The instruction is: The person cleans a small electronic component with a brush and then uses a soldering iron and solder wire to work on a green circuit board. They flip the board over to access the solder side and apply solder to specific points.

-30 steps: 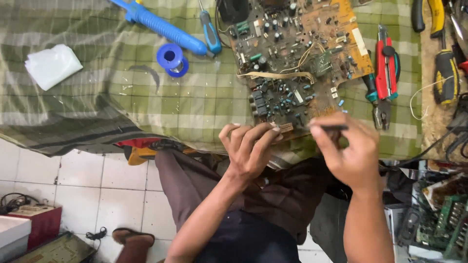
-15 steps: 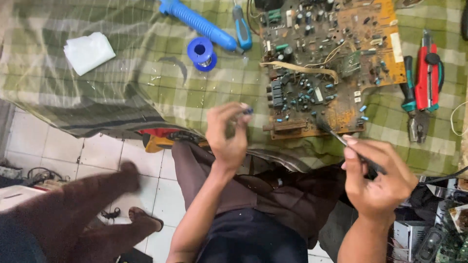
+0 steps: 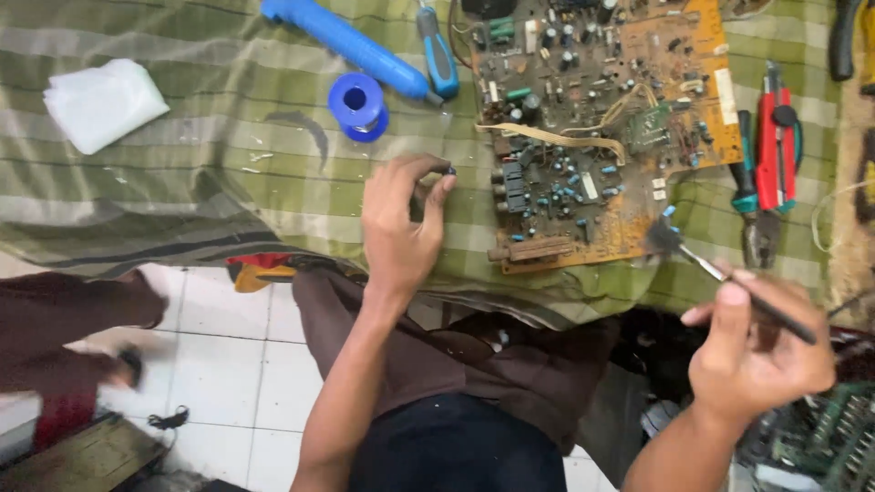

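An orange circuit board (image 3: pixel 629 82) crowded with small parts lies on a green checked cloth (image 3: pixel 182 182). My left hand (image 3: pixel 401 228) hovers just left of the board and pinches a tiny dark component (image 3: pixel 448 170) between thumb and fingertips. My right hand (image 3: pixel 756 351) is lower right, off the table edge, and grips a thin dark-handled tool (image 3: pixel 720 273) whose tip points up-left toward the board's bottom right corner.
A blue solder spool (image 3: pixel 357 105), a blue desoldering pump (image 3: pixel 351 44) and a blue-handled screwdriver (image 3: pixel 437 55) lie left of the board. Red-handled pliers (image 3: pixel 775 155) lie to its right. A white folded cloth (image 3: pixel 102 102) sits far left. Another person's leg (image 3: pixel 64 314) is at lower left.
My left hand has pulled away from the board's front edge to the left with the tiny part. My right hand has dropped down and right with the tool.
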